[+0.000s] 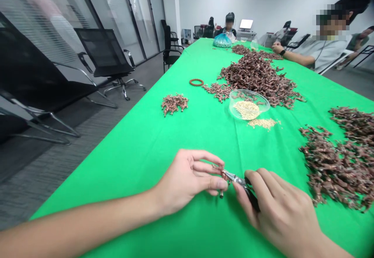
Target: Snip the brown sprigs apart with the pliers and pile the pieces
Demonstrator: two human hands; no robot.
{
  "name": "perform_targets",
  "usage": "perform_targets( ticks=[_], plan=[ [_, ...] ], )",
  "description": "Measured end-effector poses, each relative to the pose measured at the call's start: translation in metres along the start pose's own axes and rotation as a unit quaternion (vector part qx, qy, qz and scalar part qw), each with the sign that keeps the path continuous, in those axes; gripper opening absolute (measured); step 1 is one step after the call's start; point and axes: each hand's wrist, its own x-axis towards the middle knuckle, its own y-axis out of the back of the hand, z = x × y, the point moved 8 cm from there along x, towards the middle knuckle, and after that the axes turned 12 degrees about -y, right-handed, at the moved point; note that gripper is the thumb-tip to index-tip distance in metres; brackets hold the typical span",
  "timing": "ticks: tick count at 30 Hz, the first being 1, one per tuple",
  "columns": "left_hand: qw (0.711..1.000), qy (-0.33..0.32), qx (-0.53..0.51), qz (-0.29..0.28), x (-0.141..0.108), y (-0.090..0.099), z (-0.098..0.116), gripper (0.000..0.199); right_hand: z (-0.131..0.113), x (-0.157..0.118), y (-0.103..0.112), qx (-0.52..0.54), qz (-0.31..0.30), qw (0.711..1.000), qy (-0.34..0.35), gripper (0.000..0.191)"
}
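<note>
My left hand (189, 182) pinches a small copper-coloured piece (224, 174) with thin limb-like ends, perhaps a figurine, between thumb and fingers. A dark-tipped end pokes out below the thumb. My right hand (280, 203) is wrapped round a pair of pliers (238, 179) with dark handles, and their slim metal tip touches the piece. Whether the jaws are closed on it, I cannot tell. Both hands are just above the green cloth (140, 157). Beyond them lies a small cluster of similar pieces (174, 104). To the right spreads a larger pile (336, 168).
A clear plastic bowl (233, 112) holds pale grain-like bits, with some spilled bits (264, 123) beside it. Behind it is a big brown heap (257, 75), near a beaded bracelet (196, 82). A co-worker (330, 48) sits at the right; office chairs (106, 51) stand left.
</note>
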Motion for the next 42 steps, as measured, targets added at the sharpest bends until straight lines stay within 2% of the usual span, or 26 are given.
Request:
perform_targets(
  ticks=[6,10,18,24,30,35,42],
  plan=[
    [0.999,-0.008,-0.017,0.026,-0.003,-0.001,-0.003,0.043,-0.001,-0.003,-0.001,-0.006,-0.019,1.0,-0.019,0.03],
    [0.998,-0.019,-0.036,0.046,-0.006,-0.001,-0.004,0.042,-0.002,-0.007,-0.004,0.0,-0.026,1.0,-0.009,0.023],
    [0.995,-0.058,-0.061,0.052,-0.008,-0.006,0.001,0.041,-0.003,-0.01,-0.002,0.005,-0.019,1.0,-0.005,0.02],
    [0.998,-0.049,-0.021,0.042,-0.005,-0.001,-0.001,0.038,-0.001,-0.002,0.005,0.037,0.015,0.999,-0.01,0.021],
    [0.997,-0.058,-0.004,0.048,-0.002,0.002,0.001,0.039,0.008,0.002,0.007,0.064,0.019,0.998,-0.017,0.021],
    [0.996,-0.075,0.01,0.053,-0.002,0.003,0.006,0.039,0.011,0.0,0.003,0.096,0.003,0.995,-0.023,0.019],
    [0.995,-0.085,-0.006,0.048,-0.002,0.002,0.013,0.029,0.017,0.002,-0.007,0.132,-0.033,0.99,-0.045,0.016]
  ],
)
